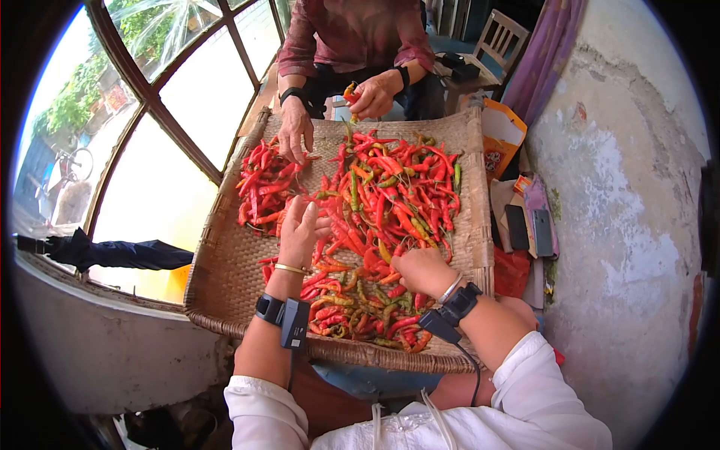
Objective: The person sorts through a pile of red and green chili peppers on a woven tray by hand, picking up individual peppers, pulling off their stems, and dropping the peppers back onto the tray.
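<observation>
Red chili peppers, some of them green or orange, lie heaped on a woven bamboo tray. My left hand is raised over the middle of the tray, beside the left pile. Its fingers are apart, and no pepper shows in it. Low in the main heap, my right hand has its fingers curled down against the peppers. Whatever they pinch is hidden beneath the hand. A nearer pile of mixed red and greenish peppers lies between my two forearms.
Across the tray sits a person whose one hand holds an orange-red pepper, while the other hand reaches to the left pile. A folded umbrella lies by the window on the left. Phones and a yellow box are at the right.
</observation>
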Demonstrator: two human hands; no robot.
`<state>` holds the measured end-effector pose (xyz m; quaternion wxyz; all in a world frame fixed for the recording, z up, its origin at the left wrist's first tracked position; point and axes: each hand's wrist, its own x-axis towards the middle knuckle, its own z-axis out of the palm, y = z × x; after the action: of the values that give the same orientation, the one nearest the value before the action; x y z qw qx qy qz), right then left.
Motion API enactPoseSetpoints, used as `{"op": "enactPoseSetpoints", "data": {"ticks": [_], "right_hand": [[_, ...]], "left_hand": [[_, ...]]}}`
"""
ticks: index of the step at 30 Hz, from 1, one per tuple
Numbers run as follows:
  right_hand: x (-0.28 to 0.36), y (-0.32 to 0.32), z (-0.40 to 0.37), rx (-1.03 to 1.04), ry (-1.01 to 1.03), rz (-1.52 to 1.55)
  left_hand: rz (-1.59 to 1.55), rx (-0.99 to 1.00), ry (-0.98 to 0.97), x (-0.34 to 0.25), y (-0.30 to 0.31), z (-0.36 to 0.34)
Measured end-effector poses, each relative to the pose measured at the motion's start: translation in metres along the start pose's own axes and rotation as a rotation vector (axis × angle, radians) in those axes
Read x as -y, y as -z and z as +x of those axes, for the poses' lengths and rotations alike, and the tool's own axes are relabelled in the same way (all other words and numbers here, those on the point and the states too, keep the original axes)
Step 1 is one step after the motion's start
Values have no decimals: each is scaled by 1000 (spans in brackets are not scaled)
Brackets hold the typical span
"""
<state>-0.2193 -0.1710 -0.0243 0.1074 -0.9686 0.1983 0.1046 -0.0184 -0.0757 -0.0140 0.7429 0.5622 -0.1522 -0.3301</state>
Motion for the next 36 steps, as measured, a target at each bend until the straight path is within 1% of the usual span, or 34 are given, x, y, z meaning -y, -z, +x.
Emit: {"op": "enactPoseSetpoints", "data": {"ticks": [2, 4, 5, 7, 8, 10, 11, 13, 14, 15, 17, 18, 19, 20, 21, 23, 24, 25, 27, 29, 31, 32, 34, 35, 36], "right_hand": [[-2, -3, 2, 7, 18, -34], [-2, -2, 2, -7, 12, -88], [-2, 0, 2, -6, 12, -88], [3, 16, 0, 14, 15, 125], [2, 16, 2, 19, 14, 128], [0, 12, 4, -17, 52, 306], [0, 12, 5, -52, 43, 337], [1, 14, 6, -71, 52, 400], [1, 11, 6, -114, 96, 439], [2, 12, 7, -108, 97, 448], [5, 21, 4, -126, 25, 544], [5, 24, 4, -115, 24, 548], [3, 28, 5, -186, -84, 557], [0, 30, 6, -256, -194, 565], [-5, 27, 7, -251, -194, 567], [-14, 19, 8, -258, -141, 419], [-11, 21, 7, -190, -163, 396], [-12, 15, 7, -188, -163, 397], [-13, 5, 9, -136, 47, 226], [-4, 5, 4, -140, 67, 194], [0, 0, 4, -75, 0, 28], [2, 0, 4, -74, -1, 29], [5, 2, 3, -76, -8, -28], [4, 0, 3, -78, -9, -27], [2, -4, 4, -115, 26, -69]], "left_hand": [[-2, -19, 29, 2, 5, 2], [381, 336, 145, 8, 5, -9], [381, 336, 146, 14, 3, -16], [747, 672, 26, 24, -4, -28], [746, 672, 32, 25, -6, -30], [987, 874, -319, 24, -9, -37], [979, 871, -297, 25, -9, -39], [924, 849, -70, 25, -10, -39], [906, 833, -17, 23, -11, -38], [891, 824, -45, 23, -11, -38], [951, 797, 96, 10, -11, -33], [892, 735, 112, 5, -8, -29], [835, 672, 119, -1, -4, -22], [631, 525, 130, -2, 4, -12], [427, 377, 140, -5, 8, -5], [156, 89, 35, -9, 12, 3], [104, 57, 115, -13, 11, 1], [105, 55, 116, -10, 11, -1], [398, 208, 213, 4, 5, -8], [572, 512, 272, 15, -4, -18], [707, 699, 157, 28, -6, -27], [708, 700, 159, 31, -6, -30], [914, 740, 4, 32, -8, -33], [915, 741, 3, 33, -7, -33], [1028, 774, -78, 36, -6, -32]]}}
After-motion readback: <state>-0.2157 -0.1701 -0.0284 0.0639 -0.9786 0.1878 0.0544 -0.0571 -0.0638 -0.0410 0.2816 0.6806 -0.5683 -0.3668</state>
